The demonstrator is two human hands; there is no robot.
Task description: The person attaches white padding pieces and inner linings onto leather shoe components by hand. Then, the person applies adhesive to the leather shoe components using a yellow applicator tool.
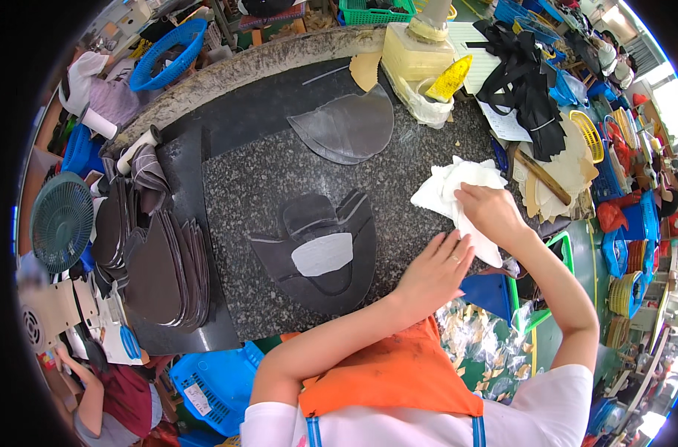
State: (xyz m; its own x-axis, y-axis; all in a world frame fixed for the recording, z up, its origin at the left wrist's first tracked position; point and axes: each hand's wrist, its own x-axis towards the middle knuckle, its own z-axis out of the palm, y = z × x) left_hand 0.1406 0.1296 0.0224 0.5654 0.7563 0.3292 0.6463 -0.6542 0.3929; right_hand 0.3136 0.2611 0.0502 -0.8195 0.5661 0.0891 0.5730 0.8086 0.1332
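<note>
My right hand [491, 214] is at a loose pile of white pieces [435, 192] on the right of the speckled stone slab, its fingers closed on a thin white piece at the top. My left hand [434, 274] lies palm down with fingers stretched out, its fingertips by the lowest white piece [482, 242]. Left of it lies a dark shoe-upper piece [357, 264] with a curved, notched outline. A white patch [322, 255] sits flat across its middle. Farther back rest overlapping dark grey rounded pieces [346, 127].
Stacks of dark cut pieces [164, 276] stand on the left. At the back are a glue container [417, 56] and a yellow-coated tool [450, 78]. Black straps [521, 82] and a wooden stick [543, 177] lie at the right. A green-rimmed bin [566, 253] stands below the slab's right edge.
</note>
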